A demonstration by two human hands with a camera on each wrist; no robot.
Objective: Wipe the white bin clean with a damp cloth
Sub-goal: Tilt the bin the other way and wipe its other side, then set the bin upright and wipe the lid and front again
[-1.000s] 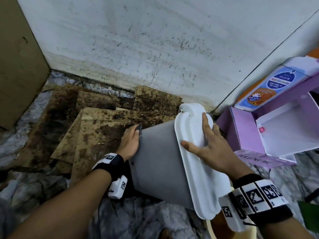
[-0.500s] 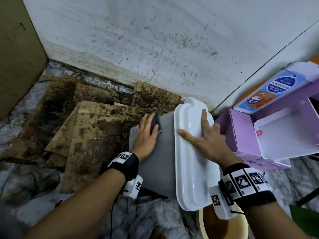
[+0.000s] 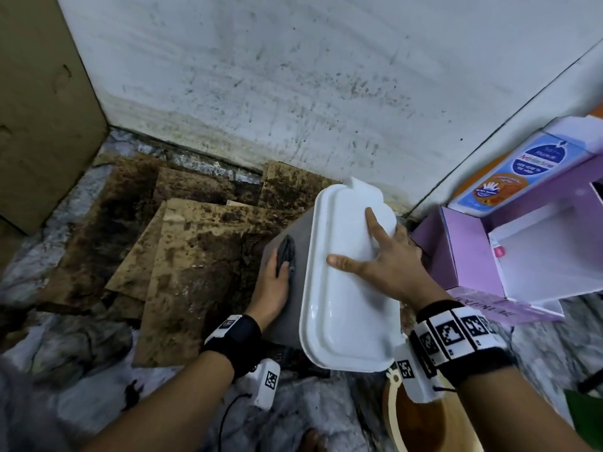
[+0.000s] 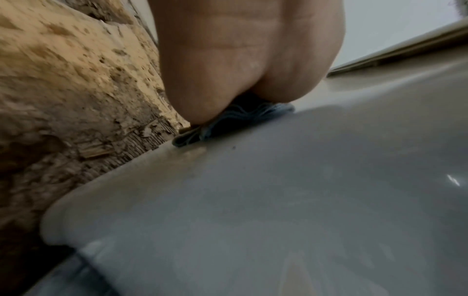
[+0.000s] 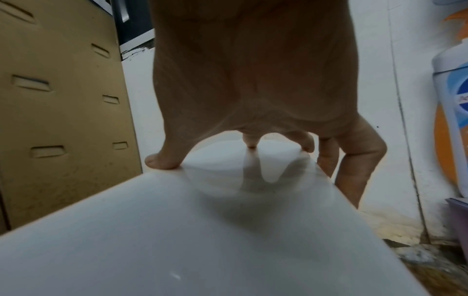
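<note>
The white bin leans tilted on the floor, its glossy white lid facing me. My left hand holds a bunched dark grey damp cloth against the bin's side, near its far edge. The left wrist view shows the palm on top of the cloth, pressing it onto the bin wall. My right hand lies spread on the lid. Thumb and index finger lie flat on it, and the other fingers curl over its right edge.
Stained cardboard sheets cover the floor left of the bin, below a spattered white wall. A purple box and a soap bottle stand close on the right. A tan basin sits under my right wrist. A brown cabinet stands left.
My left hand slid the cloth across the bin's side, from its left edge toward the lid. The bin has swung so less of its side shows. The right hand stays on the lid.
</note>
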